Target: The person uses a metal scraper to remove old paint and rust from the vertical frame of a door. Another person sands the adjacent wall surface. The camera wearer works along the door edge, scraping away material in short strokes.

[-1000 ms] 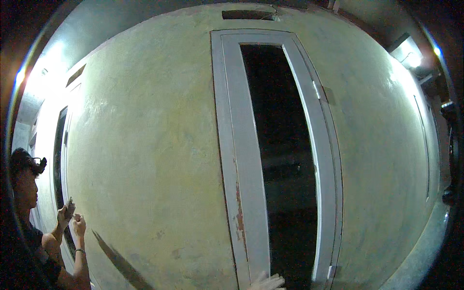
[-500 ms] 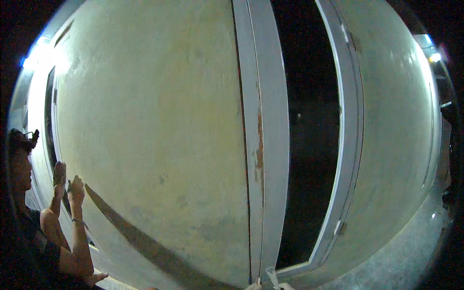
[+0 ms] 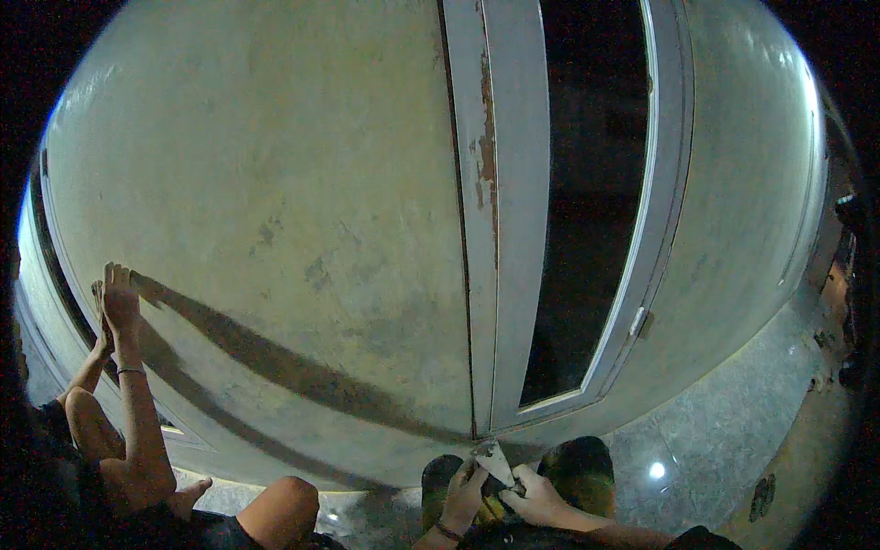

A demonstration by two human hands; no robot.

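Note:
Low in the middle, both my hands are drawn together in front of my knees. My right hand point(image 3: 539, 501) is closed around the handle end of a putty knife point(image 3: 496, 464) with a pale, triangular blade. The blade points up and left toward the wall's foot, with a grey smear or lump near its tip. My left hand point(image 3: 463, 497), a dark band at its wrist, has its fingers closed beside the blade's left edge. Whether it grips the blade or another thing is hidden.
A plastered, blotchy wall point(image 3: 275, 183) stands before me, beside a grey door frame point(image 3: 520, 211) with chipped paint and dark glass. At left, another person's raised hands point(image 3: 119, 312) are near the wall; their bare knee point(image 3: 282, 513) is close by. Shiny floor point(image 3: 697, 458) lies at right.
My view has tilted down, bringing my hands, the putty knife and my knees fully into sight. The other person's hands have come together, one over the other.

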